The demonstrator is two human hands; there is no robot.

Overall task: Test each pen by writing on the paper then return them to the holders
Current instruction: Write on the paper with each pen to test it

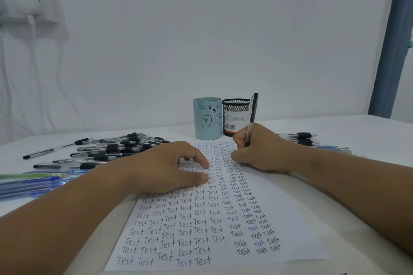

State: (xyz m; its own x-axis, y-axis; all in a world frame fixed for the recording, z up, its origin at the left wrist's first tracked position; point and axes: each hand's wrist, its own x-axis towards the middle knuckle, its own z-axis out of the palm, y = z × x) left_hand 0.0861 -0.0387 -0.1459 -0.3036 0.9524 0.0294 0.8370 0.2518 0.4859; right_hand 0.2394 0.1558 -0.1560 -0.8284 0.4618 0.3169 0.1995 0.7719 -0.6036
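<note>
A white table fills the lower half of the frame. On it, at lower centre, lies a sheet of paper covered in columns of the word "Test". A heap of dark pens sits at middle left, with blue pens below it. The left hand rests flat on the paper's upper left, fingers relaxed. The right hand grips a black pen upright — tip hidden. Behind stand a pale blue bear cup and, touching it, a black mesh holder — more pens at right.
</note>
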